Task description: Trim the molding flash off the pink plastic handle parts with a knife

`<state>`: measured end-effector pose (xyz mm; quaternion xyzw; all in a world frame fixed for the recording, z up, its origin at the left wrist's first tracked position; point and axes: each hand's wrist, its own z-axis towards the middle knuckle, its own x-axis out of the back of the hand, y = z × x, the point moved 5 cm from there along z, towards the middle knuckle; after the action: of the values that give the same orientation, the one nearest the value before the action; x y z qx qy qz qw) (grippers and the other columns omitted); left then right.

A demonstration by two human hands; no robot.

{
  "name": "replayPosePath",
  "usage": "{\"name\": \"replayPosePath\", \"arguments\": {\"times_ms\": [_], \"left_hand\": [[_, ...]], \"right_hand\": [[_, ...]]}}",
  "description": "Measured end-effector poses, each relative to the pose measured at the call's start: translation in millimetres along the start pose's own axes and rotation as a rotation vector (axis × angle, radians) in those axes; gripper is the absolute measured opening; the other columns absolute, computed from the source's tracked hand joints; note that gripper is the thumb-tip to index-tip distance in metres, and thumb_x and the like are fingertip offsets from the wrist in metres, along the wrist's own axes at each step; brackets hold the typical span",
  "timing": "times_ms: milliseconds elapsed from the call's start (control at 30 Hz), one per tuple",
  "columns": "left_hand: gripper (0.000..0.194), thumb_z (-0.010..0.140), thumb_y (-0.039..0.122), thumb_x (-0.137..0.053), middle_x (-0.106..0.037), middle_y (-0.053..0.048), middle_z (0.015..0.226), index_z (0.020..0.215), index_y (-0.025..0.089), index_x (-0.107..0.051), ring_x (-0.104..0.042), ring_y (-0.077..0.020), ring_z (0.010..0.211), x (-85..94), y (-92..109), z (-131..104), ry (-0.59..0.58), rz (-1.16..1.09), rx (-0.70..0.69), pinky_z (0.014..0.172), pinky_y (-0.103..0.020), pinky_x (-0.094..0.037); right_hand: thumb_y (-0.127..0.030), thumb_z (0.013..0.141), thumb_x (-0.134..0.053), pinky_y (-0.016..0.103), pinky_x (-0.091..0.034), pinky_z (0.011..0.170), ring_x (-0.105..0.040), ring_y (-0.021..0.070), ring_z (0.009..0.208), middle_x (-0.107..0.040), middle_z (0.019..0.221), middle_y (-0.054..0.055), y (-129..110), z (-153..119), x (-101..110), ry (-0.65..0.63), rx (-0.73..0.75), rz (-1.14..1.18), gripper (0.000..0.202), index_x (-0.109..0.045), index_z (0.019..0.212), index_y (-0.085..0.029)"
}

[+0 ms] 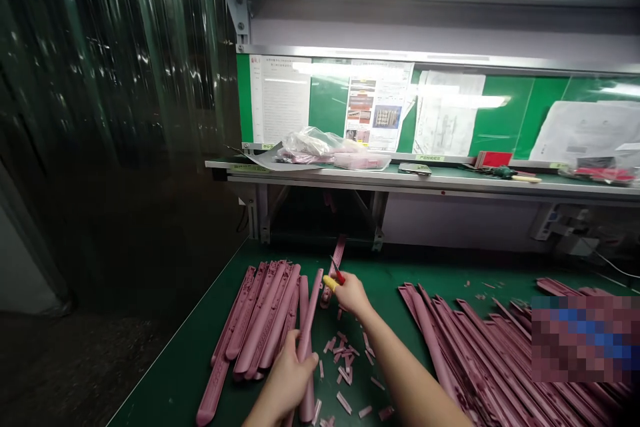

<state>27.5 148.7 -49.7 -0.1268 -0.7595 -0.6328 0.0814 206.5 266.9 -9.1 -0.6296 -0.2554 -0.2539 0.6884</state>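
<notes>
My left hand (287, 373) is closed around the lower part of a long pink plastic strip (314, 307), which points up and away over the green tabletop. My right hand (353, 295) grips a small red-handled tool (339, 272) with a thin dark tip, beside the strip's far end. Something yellow covers a fingertip of that hand. Another pink strip (339, 252) lies just beyond it, partly hidden. Left of my hands is a stack of similar strips (267, 320). Short pink offcuts (345, 353) are scattered beneath my right forearm.
A large pile of pink strips (480, 347) covers the right side of the table (190, 347). Above the back edge runs a shelf (310, 177) with plastic bags (325, 147) and tools. Clear strip curtains (115, 47) hang at the left.
</notes>
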Motion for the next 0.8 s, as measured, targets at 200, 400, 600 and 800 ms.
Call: {"name": "replayPosePath", "arguments": {"times_ms": [200,400,600,800], "left_hand": [[0.063,0.086,0.013,-0.051,-0.029,-0.019,0.148,0.144,0.014,-0.025,-0.030,-0.0337,0.134,-2.6,11.7,6.5,0.213,0.355,-0.094,0.105,-0.053,-0.028],[0.065,0.081,0.011,-0.049,-0.016,-0.018,0.155,0.143,0.011,-0.032,-0.007,-0.0338,0.142,-11.8,21.6,-5.6,0.296,0.442,-0.209,0.112,-0.047,-0.009],[0.092,0.073,0.037,-0.067,-0.016,-0.017,0.155,0.147,0.013,-0.020,-0.008,-0.0361,0.141,-16.7,74.0,-31.3,0.274,0.206,-0.351,0.111,-0.049,-0.008],[0.040,0.088,0.044,-0.048,-0.064,-0.008,0.110,0.121,0.023,-0.056,-0.058,-0.0243,0.100,-44.0,118.1,-85.5,-0.041,-0.208,-0.455,0.088,-0.032,-0.044]], "right_hand": [[-0.031,0.092,-0.055,0.041,-0.051,0.084,-0.060,0.0211,0.100,-0.057,0.119,0.008,-4.8,13.2,2.6,-0.034,0.070,-0.181,0.029,-0.055,0.118,-0.017],[-0.031,0.092,-0.055,0.041,-0.051,0.083,-0.060,0.0211,0.099,-0.057,0.119,0.008,-28.4,-2.0,10.7,-0.099,0.188,-0.132,0.029,-0.055,0.118,-0.017],[-0.034,0.095,-0.048,0.032,-0.052,0.077,-0.062,0.0177,0.087,-0.065,0.100,0.006,-78.9,-72.8,57.8,-0.056,0.346,0.206,0.024,-0.061,0.106,-0.017],[-0.047,0.092,-0.045,0.022,-0.038,0.044,-0.041,0.0071,0.044,-0.058,0.074,0.001,-88.0,-167.2,84.2,-0.025,0.389,0.489,0.037,-0.061,0.104,-0.017]]}}
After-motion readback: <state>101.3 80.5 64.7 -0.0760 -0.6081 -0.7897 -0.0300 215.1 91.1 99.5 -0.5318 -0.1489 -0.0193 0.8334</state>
